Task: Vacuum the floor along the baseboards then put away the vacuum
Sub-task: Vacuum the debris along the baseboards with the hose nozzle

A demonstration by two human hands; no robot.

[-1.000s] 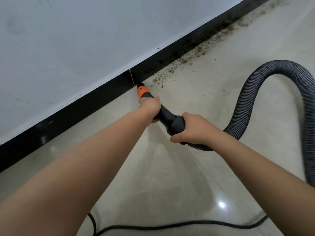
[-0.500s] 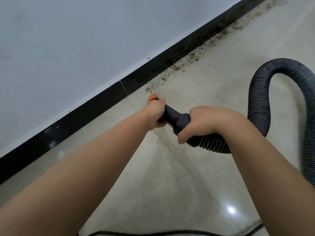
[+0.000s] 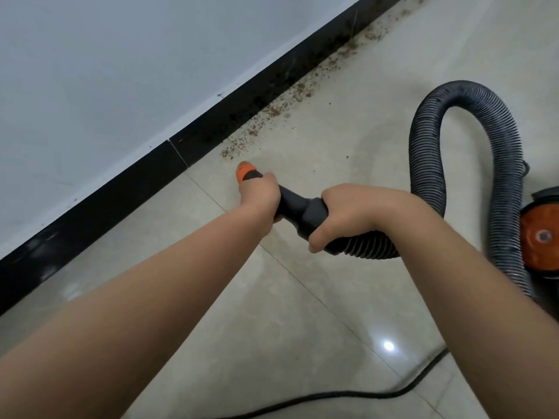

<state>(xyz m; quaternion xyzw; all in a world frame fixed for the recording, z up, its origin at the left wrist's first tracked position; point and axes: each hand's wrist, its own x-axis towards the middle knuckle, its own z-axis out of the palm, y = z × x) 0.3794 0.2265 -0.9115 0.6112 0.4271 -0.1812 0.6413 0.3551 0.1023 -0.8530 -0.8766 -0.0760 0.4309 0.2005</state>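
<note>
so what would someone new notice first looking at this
Probably the two bare forearms reaching in from below, the left hand and right hand both gripping the black vacuum nozzle with its orange tip. Next, the trail of brown debris along the black baseboard, and the ribbed grey hose looping at right.

Two bare arms reach up from the bottom of the frame. The left hand (image 3: 260, 197) grips the black nozzle (image 3: 298, 207) near its orange tip (image 3: 244, 170). The right hand (image 3: 351, 213) holds the thick end, where the ribbed hose (image 3: 435, 116) starts — the hose loops up at the right. Brown crumbs (image 3: 272, 111) lie along the black baseboard (image 3: 121, 189). A black cord (image 3: 332, 403) runs across the shiny floor (image 3: 272, 328) — bottom of the frame.
</note>
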